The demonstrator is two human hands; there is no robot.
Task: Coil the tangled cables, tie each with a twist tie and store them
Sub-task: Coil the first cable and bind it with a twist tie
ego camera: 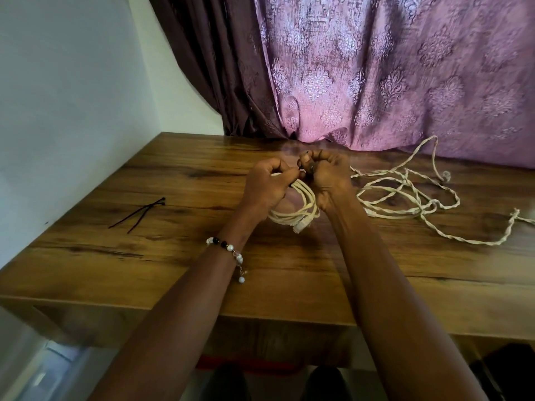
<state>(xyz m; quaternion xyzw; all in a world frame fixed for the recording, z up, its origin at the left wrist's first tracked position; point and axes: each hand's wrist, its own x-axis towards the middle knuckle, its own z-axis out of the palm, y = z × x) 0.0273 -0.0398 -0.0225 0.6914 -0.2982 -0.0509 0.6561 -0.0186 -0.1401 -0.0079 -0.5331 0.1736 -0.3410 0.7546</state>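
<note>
Coiled cable (pixel 301 208) gripped between left hand (pixel 267 183), right hand (pixel 328 176).

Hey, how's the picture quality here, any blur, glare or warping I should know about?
Head view: wide-angle warping bows the table edge; the left hand and right hand on the coiled cable look slightly soft; faint sheen on the wood near the curtain; bottom corners blurred.

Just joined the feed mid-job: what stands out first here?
Both hands, left hand and right hand, grip a coiled white cable at mid-table. A tangled white cable sprawls on the wooden table to the right; black twist ties lie to the left.
</note>
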